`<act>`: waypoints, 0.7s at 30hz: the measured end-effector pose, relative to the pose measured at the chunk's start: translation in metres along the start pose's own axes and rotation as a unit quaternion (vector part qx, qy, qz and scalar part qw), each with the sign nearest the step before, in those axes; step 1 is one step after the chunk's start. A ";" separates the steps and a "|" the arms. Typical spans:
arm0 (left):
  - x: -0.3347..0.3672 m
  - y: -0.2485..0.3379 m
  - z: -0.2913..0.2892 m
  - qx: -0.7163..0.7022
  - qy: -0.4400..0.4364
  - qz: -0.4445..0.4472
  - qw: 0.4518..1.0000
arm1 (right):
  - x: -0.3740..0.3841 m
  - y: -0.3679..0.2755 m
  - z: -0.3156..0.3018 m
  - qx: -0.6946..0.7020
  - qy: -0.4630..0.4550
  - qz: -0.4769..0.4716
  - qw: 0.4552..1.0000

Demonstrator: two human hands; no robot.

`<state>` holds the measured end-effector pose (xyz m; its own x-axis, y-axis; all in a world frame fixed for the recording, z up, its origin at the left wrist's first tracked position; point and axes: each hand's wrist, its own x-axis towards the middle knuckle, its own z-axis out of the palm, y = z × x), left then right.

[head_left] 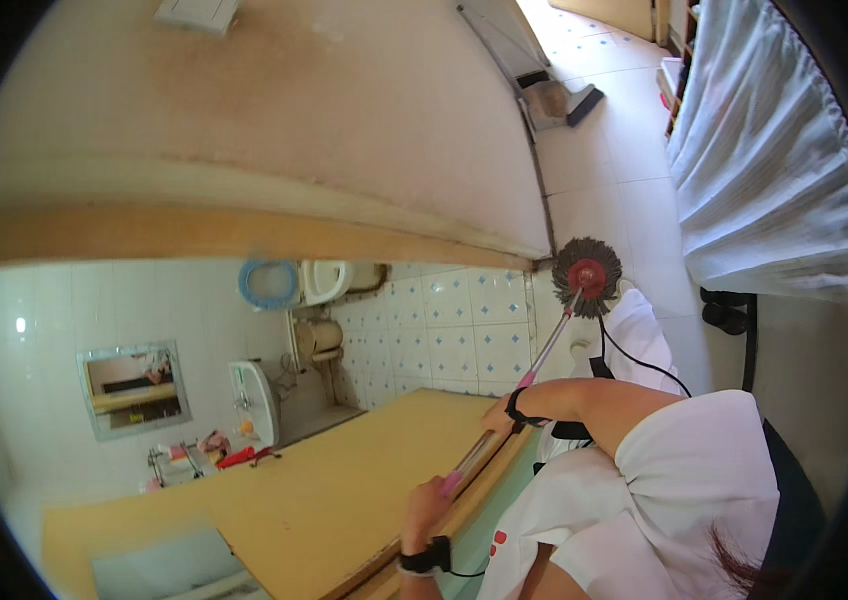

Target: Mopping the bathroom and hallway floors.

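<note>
A mop with a pink and silver handle slants across the middle, its red hub and round head of dark grey strands resting on the floor tiles by a doorway. Higher up the handle, toward its end, my left hand is closed around a pink part. My right hand wraps the handle closer to the mop head. Dark bands circle both wrists, and a black cable runs beside my white clothing. A yellow door stands close beside both hands.
Through the doorway lie a bathroom with patterned tiles, a toilet, a blue seat ring, a sink and a mirror. A dustpan and broom lie at the far wall; a white curtain hangs at right, near dark shoes.
</note>
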<state>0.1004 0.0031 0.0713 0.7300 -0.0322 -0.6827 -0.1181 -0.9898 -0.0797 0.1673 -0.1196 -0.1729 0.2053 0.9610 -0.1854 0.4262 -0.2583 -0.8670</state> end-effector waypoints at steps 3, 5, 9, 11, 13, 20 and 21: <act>0.029 0.043 0.006 0.000 -0.007 0.036 0.999 | -0.034 0.032 -0.013 -0.014 -0.077 0.038 0.996; 0.045 0.079 -0.002 -0.021 0.031 0.045 0.998 | -0.062 0.053 -0.027 -0.035 -0.090 0.089 0.991; 0.096 0.156 -0.013 0.010 0.039 0.088 0.995 | -0.139 0.111 -0.056 0.004 -0.008 0.220 0.975; 0.125 0.188 -0.010 0.013 0.042 0.078 0.996 | -0.189 0.116 -0.083 0.007 0.058 0.270 0.961; 0.156 0.231 -0.009 0.021 0.063 0.126 0.990 | -0.235 0.138 -0.092 -0.004 0.147 0.326 0.934; 0.214 0.341 0.006 0.017 0.123 0.291 0.949 | -0.324 0.189 -0.079 -0.109 0.248 0.510 0.816; 0.210 0.343 0.007 0.020 0.123 0.294 0.948 | -0.333 0.184 -0.078 -0.100 0.235 0.514 0.819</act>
<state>0.2086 -0.3422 -0.1047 0.6643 -0.6130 -0.4276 -0.5754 -0.7846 0.2310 0.2458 -0.4945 -0.2349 0.8425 0.0936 -0.5305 -0.0587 -0.9630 -0.2632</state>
